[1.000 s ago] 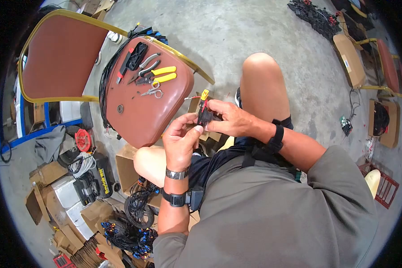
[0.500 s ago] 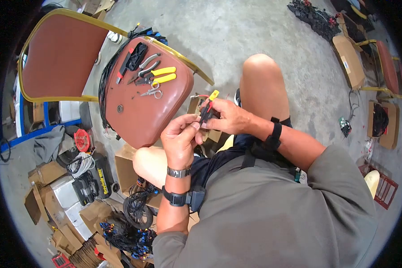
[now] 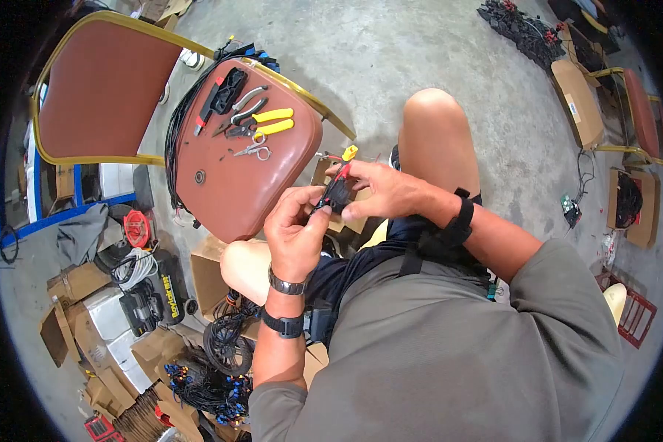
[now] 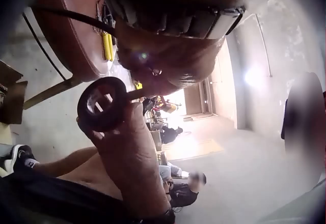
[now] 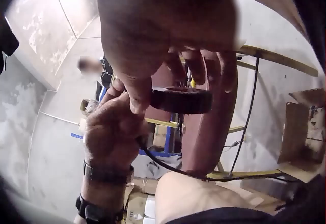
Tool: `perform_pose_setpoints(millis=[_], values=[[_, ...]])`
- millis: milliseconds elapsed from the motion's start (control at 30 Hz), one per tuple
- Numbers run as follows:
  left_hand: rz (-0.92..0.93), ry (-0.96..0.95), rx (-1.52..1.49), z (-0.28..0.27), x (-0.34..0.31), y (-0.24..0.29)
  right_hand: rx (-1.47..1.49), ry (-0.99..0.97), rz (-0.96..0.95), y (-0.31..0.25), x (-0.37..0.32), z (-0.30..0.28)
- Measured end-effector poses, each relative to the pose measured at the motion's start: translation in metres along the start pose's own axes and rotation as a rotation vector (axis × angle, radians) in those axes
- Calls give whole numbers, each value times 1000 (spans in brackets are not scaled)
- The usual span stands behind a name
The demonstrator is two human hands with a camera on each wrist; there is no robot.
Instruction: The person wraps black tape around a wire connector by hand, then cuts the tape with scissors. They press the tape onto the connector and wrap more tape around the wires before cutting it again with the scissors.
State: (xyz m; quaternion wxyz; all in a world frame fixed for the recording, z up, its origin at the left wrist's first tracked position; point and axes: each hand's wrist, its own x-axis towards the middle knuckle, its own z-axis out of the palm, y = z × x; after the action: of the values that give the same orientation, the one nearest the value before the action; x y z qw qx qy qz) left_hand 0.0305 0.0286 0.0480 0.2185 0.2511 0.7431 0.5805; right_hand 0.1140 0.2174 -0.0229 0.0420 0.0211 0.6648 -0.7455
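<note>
In the head view, the left hand (image 3: 295, 228) pinches a bundle of thin dark and red wires, with a yellow connector (image 3: 350, 152) at its upper end. Opposite it, the right hand (image 3: 383, 193) has its thumb and fingers around a roll of black tape (image 5: 183, 103). The roll shows as a dark ring beside the right thumb in the right wrist view. In the left wrist view, a dark strip runs from the roll toward the left fingers. From the left hand hangs a black cable (image 5: 168, 165). Its fingertips are partly hidden behind the right thumb.
A brown chair seat (image 3: 236, 199) bears yellow-handled wire strippers (image 3: 274, 121), pliers (image 3: 250, 103), small scissors (image 3: 254, 147) and a small ring (image 3: 200, 177). Black cables (image 3: 175, 140) drape along its edge. Cardboard boxes (image 3: 81, 283) and cable bundles (image 3: 214, 394) lie at lower left.
The yellow connector has tipped up and to the right. The right hand has shifted about the wires, and its thumb now stands farther from the left fingertips.
</note>
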Motion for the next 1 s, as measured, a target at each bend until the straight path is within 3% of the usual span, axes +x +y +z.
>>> perform_pose_setpoints(millis=[67, 200, 300, 433, 633, 733, 833, 1000], values=[[29, -26, 43, -5, -2, 3, 119, -37, 87, 3, 4, -8], [148, -69, 169, -12, 1, 14, -34, 38, 46, 4, 19, -19], [190, -75, 212, -12, 0, 19, 233, -76, 322, -11, 23, -24], [246, -118, 276, -8, -1, 21, 155, -223, 373, -18, 25, -22], [351, -138, 363, 0, -2, 22, 182, -231, 400, -13, 26, -16], [360, -173, 376, 0, -5, 18, 359, -99, 273, -8, 28, -11], [365, -176, 371, 1, -7, 17, 569, -116, 372, -19, 30, -23], [242, -138, 351, 2, -10, 18, 386, -151, 219, -36, 30, -37]])
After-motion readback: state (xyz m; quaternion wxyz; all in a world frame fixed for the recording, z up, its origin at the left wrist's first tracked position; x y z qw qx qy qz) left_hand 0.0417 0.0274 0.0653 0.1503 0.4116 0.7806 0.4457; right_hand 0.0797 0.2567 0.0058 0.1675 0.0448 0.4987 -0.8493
